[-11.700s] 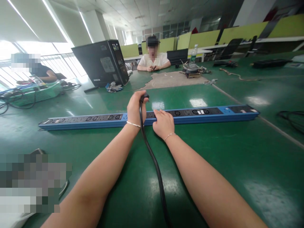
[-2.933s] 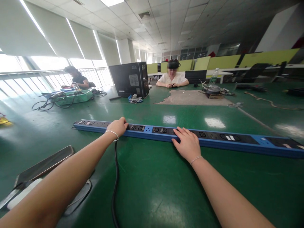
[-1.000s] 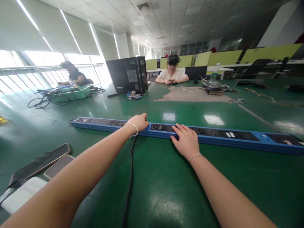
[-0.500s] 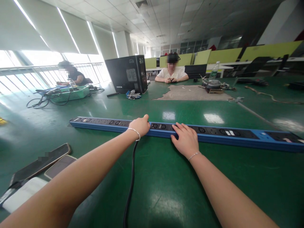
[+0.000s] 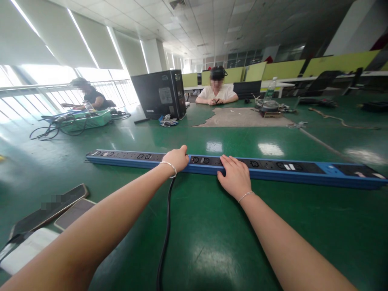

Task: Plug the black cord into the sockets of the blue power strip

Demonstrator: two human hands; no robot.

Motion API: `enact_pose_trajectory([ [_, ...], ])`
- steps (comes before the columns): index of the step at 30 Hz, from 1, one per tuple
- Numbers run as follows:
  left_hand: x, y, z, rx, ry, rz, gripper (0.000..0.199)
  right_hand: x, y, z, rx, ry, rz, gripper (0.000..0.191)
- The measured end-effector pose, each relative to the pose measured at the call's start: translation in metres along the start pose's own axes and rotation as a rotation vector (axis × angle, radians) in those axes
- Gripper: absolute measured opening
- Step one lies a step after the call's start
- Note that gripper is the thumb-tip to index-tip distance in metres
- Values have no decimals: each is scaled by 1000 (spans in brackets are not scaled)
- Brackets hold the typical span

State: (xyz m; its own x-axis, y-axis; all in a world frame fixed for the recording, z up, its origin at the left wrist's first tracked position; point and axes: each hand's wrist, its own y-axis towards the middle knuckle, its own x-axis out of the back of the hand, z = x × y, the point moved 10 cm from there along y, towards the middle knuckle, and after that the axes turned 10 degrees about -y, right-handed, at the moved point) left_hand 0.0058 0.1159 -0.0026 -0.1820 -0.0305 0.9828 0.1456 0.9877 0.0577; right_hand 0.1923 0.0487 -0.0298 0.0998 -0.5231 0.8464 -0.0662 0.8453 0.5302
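Note:
A long blue power strip point(image 5: 285, 178) with black socket panels lies across the green table point(image 5: 200, 226). Left of its middle, my left hand point(image 5: 176, 159) is closed at the top of the strip, fingers wrapped down and thumb raised; a black cable point(image 5: 167, 226) runs from beneath that wrist toward me. To its right, my right hand point(image 5: 235, 176) rests on the strip's near edge, its fingers over the top and its thumb against the blue side.
Farther back stand a black computer case point(image 5: 159, 95), gloves point(image 5: 167, 121) and a green basket point(image 5: 87, 122) with cables. One person point(image 5: 216, 93) sits opposite, another point(image 5: 93, 97) at the left. Phones point(image 5: 74, 214) and a white object point(image 5: 27, 250) lie at lower left.
The view has shifted slightly, so most things appear a little farther left. Both hands keep their places on the power strip.

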Motion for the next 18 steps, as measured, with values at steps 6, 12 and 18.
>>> enact_pose_trajectory([
  [6, 0, 3, 3, 14, -43, -1, 26, 0, 1, -1, -1, -2, -2, 49],
  [12, 2, -4, 6, 45, -72, -52, 26, -3, 1, -10, -41, -40, 15, 53],
  [18, 9, -2, -1, 0, -63, -25, 25, -5, 1, -11, -29, -58, 26, 53],
])
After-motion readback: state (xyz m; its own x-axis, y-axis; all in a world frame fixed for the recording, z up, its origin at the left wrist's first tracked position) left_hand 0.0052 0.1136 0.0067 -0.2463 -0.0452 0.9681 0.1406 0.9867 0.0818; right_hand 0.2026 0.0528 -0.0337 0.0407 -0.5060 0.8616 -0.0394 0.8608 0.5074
